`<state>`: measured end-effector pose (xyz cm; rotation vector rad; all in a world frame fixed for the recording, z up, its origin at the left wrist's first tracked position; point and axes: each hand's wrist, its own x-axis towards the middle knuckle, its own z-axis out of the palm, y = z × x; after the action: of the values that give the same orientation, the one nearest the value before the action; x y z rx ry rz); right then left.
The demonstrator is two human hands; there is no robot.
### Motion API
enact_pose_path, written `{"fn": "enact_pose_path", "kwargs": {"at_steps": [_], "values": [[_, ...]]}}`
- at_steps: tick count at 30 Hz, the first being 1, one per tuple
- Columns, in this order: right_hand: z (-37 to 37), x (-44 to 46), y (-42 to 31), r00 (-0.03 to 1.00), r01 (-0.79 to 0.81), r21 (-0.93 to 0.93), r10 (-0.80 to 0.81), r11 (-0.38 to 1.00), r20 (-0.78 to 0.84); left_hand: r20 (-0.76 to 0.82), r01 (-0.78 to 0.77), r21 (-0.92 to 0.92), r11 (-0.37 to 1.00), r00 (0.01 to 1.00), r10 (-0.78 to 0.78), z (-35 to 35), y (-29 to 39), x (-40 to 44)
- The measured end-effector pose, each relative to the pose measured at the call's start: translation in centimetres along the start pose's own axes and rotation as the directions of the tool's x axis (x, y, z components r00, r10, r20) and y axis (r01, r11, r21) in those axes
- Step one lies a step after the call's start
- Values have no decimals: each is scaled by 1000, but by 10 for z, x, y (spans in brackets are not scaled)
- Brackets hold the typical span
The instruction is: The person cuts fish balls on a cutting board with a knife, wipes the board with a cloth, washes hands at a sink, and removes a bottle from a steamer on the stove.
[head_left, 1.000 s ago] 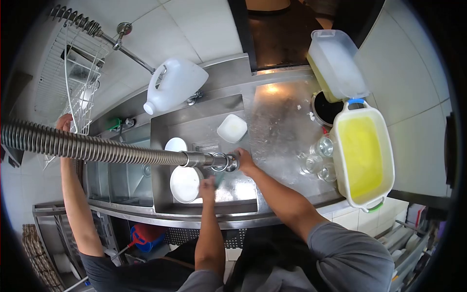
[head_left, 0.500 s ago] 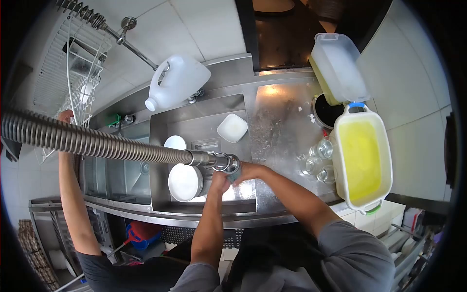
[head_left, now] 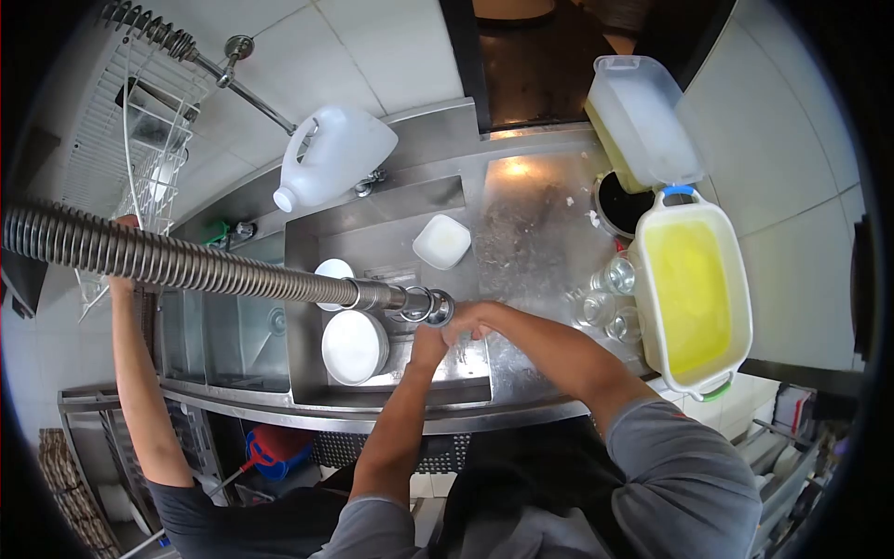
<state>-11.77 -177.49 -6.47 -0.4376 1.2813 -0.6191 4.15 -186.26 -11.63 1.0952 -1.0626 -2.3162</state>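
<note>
Both grips meet over the steel sink basin (head_left: 391,214), right by the chrome spray head (head_left: 440,307): left grip (head_left: 428,347) on the near side, right grip (head_left: 463,320) on the right. They're close together, fingers curled in; what's clamped between them, if anything, can't be told. A pale greenish bit shows at the fingers, too small to identify. Whether either one touches the spray head is also unclear.

Key relation: spray head sits just beyond the pair, its end overlapping the right grip in view. The ribbed metal hose (head_left: 233,277) runs in from the far left, long axis slanting slightly down to the right, ending at the grips. Left forearm rises from the near edge; right forearm slants in from the lower right.

Stack of round white plates (head_left: 353,347): left of both, left grip nearer, a gap between. Small round white dish (head_left: 333,272) lies just beyond the stack, partly behind the hose. Square white dish (head_left: 442,242) is past the spray head, right grip slightly nearer. Clear glasses (head_left: 619,275) stand on the steel counter (head_left: 531,224), off to the right, beside the white tub of yellow liquid (head_left: 744,307). Another person's forearm (head_left: 135,373) reaches up at far left, well apart.
</note>
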Motion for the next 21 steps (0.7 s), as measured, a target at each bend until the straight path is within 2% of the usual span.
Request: {"fn": "enact_pose_path", "kwargs": {"at_steps": [2, 3, 4, 5, 6, 8, 9, 11, 12, 14, 15, 17, 18, 19, 20, 21], "values": [[1, 5, 2, 985, 5, -229, -44, 973, -164, 17, 1, 26, 1000, 1000, -1, 4, -2, 10], [0, 21, 10, 986, 1, -227, -40, 974, -165, 26, 1, 40, 999, 1000, -2, 5, -1, 14], [-3, 45, 22, 961, 90, -582, -223, 808, -161, 32, 9, 51, 999, 999, -11, 6, 0, 16], [-5, 58, 29, 917, 136, -849, -390, 510, -87, 39, 13, 60, 998, 999, -16, 7, 3, 19], [-4, 43, 21, 917, 136, -849, -390, 511, -88, 45, 20, 69, 997, 999, -23, 7, 4, 20], [-1, -1, -3, 891, 30, -816, -386, 577, -240, 54, 37, 82, 996, 998, -42, 6, 11, 23], [-2, 6, 4, 889, 32, -814, -389, 580, -242, 60, 46, 86, 995, 997, -51, 5, 17, 25], [-4, 34, 32, 656, 133, -906, -721, 402, -224, 65, 69, 90, 994, 995, -75, 1, 32, 25], [-6, 31, 31, 655, 130, -906, -721, 404, -227, 62, 76, 90, 993, 995, -82, -2, 38, 23], [-10, 26, 31, 699, 281, -876, -709, 393, -94, 51, 85, 83, 993, 995, -90, -4, 40, 14], [-12, 34, 37, 698, 279, -875, -709, 396, -98, 44, 90, 81, 993, 995, -94, -3, 37, 6], [-18, 60, 49, 630, 316, -681, -683, 660, -369, 35, 106, 79, 991, 993, -109, 1, 23, -16], [-16, 50, 41, 632, 317, -677, -680, 664, -371, 32, 113, 79, 990, 993, -116, 1, 16, -25], [-9, 27, 23, 936, 252, -301, -310, 920, -165, 33, 125, 79, 989, 991, -128, 2, 12, -33], [-2, 3, 6, 973, -39, 44, 28, 998, 229, 36, 127, 86, 988, 991, -131, 4, 8, -37], [5, -6, 4, 950, -107, 81, 78, 991, 303, 41, 133, 89, 987, 990, -137, 5, 8, -38]]}}
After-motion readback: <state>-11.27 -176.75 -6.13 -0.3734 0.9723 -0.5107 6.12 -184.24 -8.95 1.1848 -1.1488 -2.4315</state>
